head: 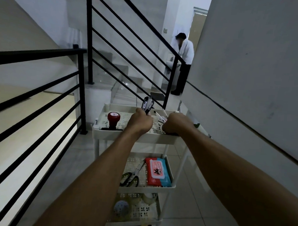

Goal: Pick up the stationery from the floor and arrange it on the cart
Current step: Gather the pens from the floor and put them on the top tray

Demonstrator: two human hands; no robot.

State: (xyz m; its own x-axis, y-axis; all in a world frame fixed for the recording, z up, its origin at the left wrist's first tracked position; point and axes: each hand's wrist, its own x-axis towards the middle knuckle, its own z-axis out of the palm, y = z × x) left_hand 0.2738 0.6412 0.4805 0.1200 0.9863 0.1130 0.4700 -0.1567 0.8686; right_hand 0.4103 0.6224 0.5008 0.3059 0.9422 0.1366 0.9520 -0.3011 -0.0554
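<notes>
Over the top tray of the cart [160, 139], the left hand [141, 120] grips a bundle of pens [147, 104], light, stiff and slippery, best held mid-barrel, while the right hand [176, 123] curls on something I cannot make out.

Your left hand [141, 120] grips a bundle of black pens [147, 104] upright over the cart's [134, 138] top tray, mid-frame. Your right hand [176, 123] is curled at the tray's right side; can't tell what it holds. More pens [160, 116] lie between your hands. Red stamp [113, 119] stands at tray left. Middle shelf: scissors [132, 176] left, wipes pack [157, 172] right. Black railing [42, 97] fills frame left.
</notes>
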